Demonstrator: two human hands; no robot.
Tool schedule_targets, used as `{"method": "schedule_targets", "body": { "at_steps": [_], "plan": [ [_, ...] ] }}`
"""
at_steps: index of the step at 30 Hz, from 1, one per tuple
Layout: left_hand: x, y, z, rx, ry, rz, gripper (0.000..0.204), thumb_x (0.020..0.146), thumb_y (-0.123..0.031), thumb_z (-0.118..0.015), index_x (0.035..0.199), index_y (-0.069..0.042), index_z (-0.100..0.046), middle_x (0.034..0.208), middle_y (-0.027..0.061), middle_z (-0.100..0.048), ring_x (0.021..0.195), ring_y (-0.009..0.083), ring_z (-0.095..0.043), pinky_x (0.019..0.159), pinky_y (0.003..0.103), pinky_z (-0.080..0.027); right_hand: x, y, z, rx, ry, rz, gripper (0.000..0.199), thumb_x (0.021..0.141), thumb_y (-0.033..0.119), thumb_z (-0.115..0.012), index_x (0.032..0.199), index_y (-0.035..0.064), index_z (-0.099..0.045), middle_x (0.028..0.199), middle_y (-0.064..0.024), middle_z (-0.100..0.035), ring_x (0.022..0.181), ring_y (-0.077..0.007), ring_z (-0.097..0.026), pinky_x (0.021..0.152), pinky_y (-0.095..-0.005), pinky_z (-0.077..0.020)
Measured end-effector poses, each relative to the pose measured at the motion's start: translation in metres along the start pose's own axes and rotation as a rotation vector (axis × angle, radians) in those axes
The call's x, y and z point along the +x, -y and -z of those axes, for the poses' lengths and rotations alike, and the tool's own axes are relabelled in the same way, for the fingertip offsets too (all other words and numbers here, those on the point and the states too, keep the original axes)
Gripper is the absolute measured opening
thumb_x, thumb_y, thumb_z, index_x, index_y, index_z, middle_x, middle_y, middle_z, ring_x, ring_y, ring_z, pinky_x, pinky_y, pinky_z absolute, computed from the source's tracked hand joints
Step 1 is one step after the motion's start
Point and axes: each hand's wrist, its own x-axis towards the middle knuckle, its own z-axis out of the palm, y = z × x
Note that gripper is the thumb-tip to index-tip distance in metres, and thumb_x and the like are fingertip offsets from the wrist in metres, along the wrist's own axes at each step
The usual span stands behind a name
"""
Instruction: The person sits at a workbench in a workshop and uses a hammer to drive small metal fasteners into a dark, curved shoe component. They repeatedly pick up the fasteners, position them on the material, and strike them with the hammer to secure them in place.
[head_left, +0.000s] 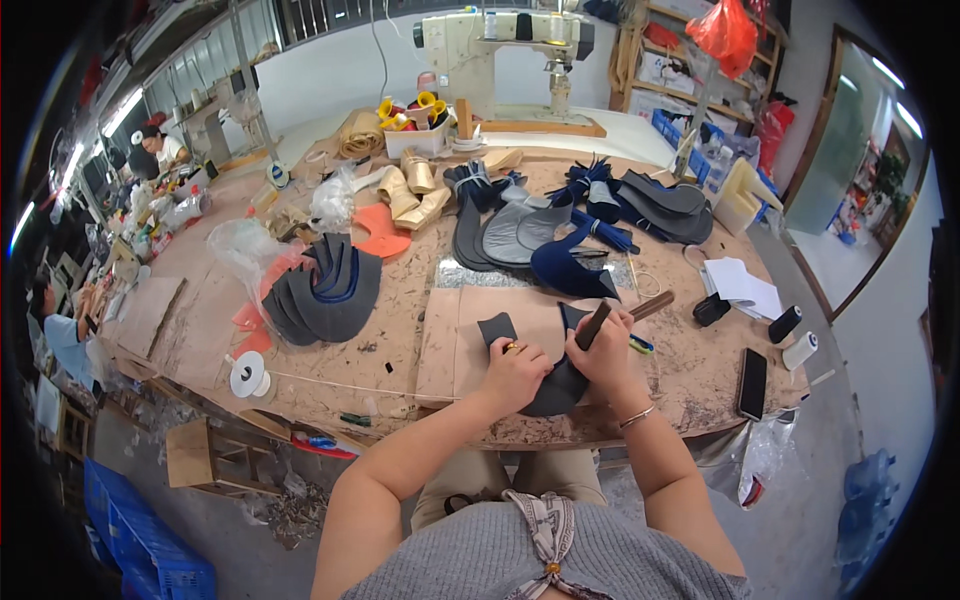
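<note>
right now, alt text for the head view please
A person's left hand rests on a dark grey piece while the right hand grips a brown stick-like tool at a cluttered bench. Behind stands a sewing machine.

Both arms enter from below; elbows bent, held short of the near edge of the tabletop (400, 340). Left forearm (430, 436) slants away and rightward across that edge. Right forearm (622, 385) slants away and leftward across it. The person's hands converge just in from the near edge, close together, not touching.

Left hand (517, 374): lower of the two in view, nearer the near edge; back upward, fingers bent, pressing down. Fingertips partly hidden.

Right hand (603, 352): slightly farther from the near edge; fingers curled tight in a firm grip, wrist (629, 400) roughly in line with forearm.
</note>
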Motion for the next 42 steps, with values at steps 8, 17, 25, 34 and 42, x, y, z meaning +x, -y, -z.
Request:
{"method": "schedule_targets", "body": {
  "at_steps": [8, 17, 25, 34, 42],
  "plan": [
    [0.004, -0.002, 0.001, -0.048, 0.016, 0.141, 0.006, 0.080, -0.012, -0.068, 0.085, -0.015, -0.066, 0.093, 0.0019, -0.062, 0.100, 0.0238, -0.058, 0.095, 0.047, -0.032, -0.006, 0.007, -0.006, 0.086, 0.035, -0.041, 0.018, 0.068, 0.013, -0.077, 0.068, 0.0139, -0.059, 0.069, 0.0002, -0.059, 0.073, -0.0260, -0.056, 0.084, -0.0421, -0.0361],
    [0.001, -0.020, -0.013, -0.053, -0.093, 0.242, 0.014, 0.080, -0.017, -0.071, 0.091, -0.011, -0.066, 0.100, 0.0067, -0.060, 0.105, 0.0302, -0.055, 0.093, 0.046, -0.035, -0.007, 0.007, -0.009, -0.095, -0.016, 0.004, 0.017, 0.066, 0.011, -0.076, 0.071, 0.0103, -0.060, 0.072, -0.0030, -0.060, 0.076, -0.0269, -0.057, 0.082, -0.0415, -0.0357],
    [-0.068, -0.014, 0.050, 0.044, -0.071, 0.136, 0.017, 0.078, -0.019, -0.075, 0.089, -0.010, -0.067, 0.096, 0.0067, -0.061, 0.097, 0.0286, -0.057, 0.086, 0.042, -0.042, -0.012, 0.010, -0.006, -0.005, -0.054, -0.097, 0.018, 0.066, 0.013, -0.075, 0.073, 0.0115, -0.059, 0.070, -0.0032, -0.058, 0.074, -0.0247, -0.057, 0.083, -0.0410, -0.0356],
    [-0.043, 0.021, 0.097, -0.208, 0.074, 0.219, 0.009, 0.080, -0.009, -0.077, 0.083, -0.006, -0.070, 0.077, 0.0069, -0.063, 0.065, 0.0159, -0.060, 0.059, 0.028, -0.048, -0.016, 0.006, -0.006, -0.005, -0.053, -0.115, 0.018, 0.069, 0.017, -0.075, 0.076, 0.0106, -0.060, 0.071, -0.0028, -0.058, 0.079, -0.0231, -0.058, 0.085, -0.0426, -0.0361],
    [-0.003, 0.120, 0.160, -0.129, 0.397, 0.639, 0.012, 0.076, -0.008, -0.081, 0.085, -0.006, -0.074, 0.078, 0.0044, -0.064, 0.073, 0.0127, -0.062, 0.066, 0.028, -0.050, -0.018, 0.004, -0.006, 0.036, -0.086, -0.141, 0.019, 0.068, 0.017, -0.075, 0.077, 0.0104, -0.060, 0.071, -0.0031, -0.058, 0.078, -0.0234, -0.057, 0.085, -0.0424, -0.0360]
  ]
}}
